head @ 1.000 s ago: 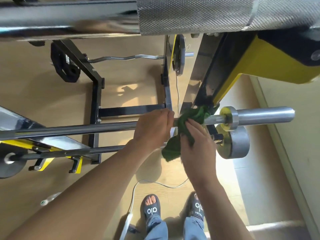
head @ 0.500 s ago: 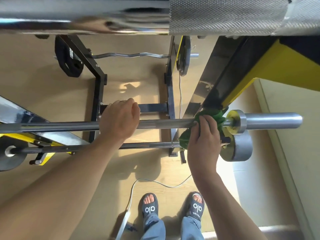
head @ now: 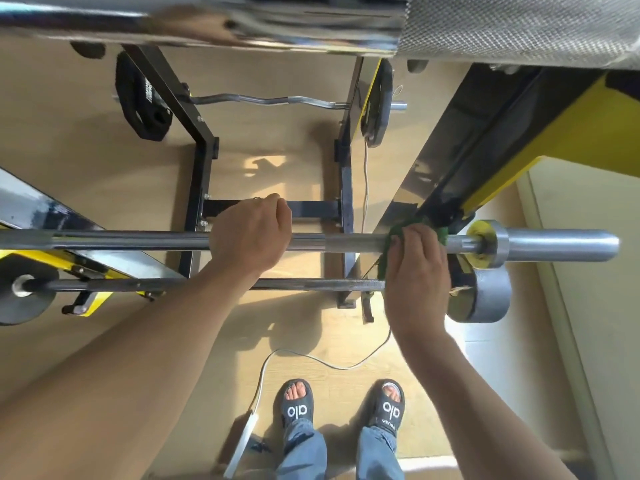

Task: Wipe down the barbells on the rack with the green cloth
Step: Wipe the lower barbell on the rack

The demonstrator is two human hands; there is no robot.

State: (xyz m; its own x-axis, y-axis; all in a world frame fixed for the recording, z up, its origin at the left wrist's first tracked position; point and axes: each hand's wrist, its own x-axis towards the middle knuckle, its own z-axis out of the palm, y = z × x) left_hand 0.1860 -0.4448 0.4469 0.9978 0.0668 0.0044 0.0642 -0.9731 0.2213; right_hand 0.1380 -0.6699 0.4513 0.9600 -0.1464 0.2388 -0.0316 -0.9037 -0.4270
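A steel barbell (head: 339,241) lies across the rack at mid height, its thick sleeve pointing right. My left hand (head: 251,237) grips the shaft near its middle, fingers curled over the top. My right hand (head: 417,268) wraps the green cloth (head: 441,233) round the shaft just left of the yellow collar (head: 483,244). Most of the cloth is hidden under my hand. A second, thinner bar (head: 207,284) sits lower on the rack, with a grey plate (head: 485,299) at its right end. A knurled bar (head: 519,26) runs close overhead.
The black and yellow rack frame (head: 201,161) stands ahead. A curl bar (head: 263,100) with black plates lies on the floor beyond it. A white cable (head: 311,358) trails across the wooden floor by my sandalled feet (head: 343,407). A pale wall is at right.
My right hand slid the cloth right along the shaft toward the collar. My left hand shifted left along the bar, away from the cloth, and stays gripping it.
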